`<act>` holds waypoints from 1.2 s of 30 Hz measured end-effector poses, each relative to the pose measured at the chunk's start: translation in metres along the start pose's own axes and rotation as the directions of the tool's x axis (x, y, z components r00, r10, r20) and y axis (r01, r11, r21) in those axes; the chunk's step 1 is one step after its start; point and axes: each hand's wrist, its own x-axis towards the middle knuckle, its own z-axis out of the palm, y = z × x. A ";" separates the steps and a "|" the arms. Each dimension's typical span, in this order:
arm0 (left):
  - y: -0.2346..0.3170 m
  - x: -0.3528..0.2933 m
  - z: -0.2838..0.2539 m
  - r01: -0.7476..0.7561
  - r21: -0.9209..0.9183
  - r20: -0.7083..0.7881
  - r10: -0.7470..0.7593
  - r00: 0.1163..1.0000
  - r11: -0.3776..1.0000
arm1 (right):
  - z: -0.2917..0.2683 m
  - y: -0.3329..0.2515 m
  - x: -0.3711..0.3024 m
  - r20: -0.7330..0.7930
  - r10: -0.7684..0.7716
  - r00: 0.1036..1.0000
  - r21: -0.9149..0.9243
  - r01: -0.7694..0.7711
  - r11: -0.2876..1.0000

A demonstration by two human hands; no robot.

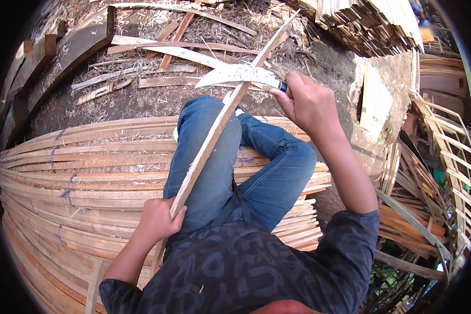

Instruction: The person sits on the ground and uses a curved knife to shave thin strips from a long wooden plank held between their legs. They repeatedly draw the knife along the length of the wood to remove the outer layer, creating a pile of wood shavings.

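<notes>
My left hand [158,219] is closed around the near end of a long wooden strip [208,148]. The strip slants up across my jeans-clad leg, and its far end rises over the littered ground. In my right hand [310,102] is the dark handle of a machete [233,75] with a broad, pale, speckled blade. The blade points left and lies across the upper part of the strip, apparently touching it. My fingers wrap the handle, so most of it is hidden.
Bundles of wooden slats [104,180], bound with purple ties, lie beneath and left of me. Wood shavings [136,26] and loose strips cover the ground ahead. A slat stack [369,26] stands far right, thick beams [70,60] far left, and a slatted wooden frame [452,157] at right.
</notes>
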 end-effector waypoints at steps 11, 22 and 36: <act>0.001 0.002 -0.002 -0.032 0.006 -0.003 0.032 0.999 0.999 | -0.006 0.012 -0.010 0.019 0.131 0.991 -0.048 -0.130 0.990; 0.007 0.000 0.006 0.023 0.067 -0.075 -0.018 0.997 0.998 | 0.013 0.137 -0.099 0.031 0.796 0.604 0.214 -0.782 0.585; 0.021 -0.017 0.057 -0.002 0.024 -0.362 0.011 0.932 1.000 | 0.094 -0.100 -0.142 0.418 0.700 0.579 0.870 -0.477 -0.125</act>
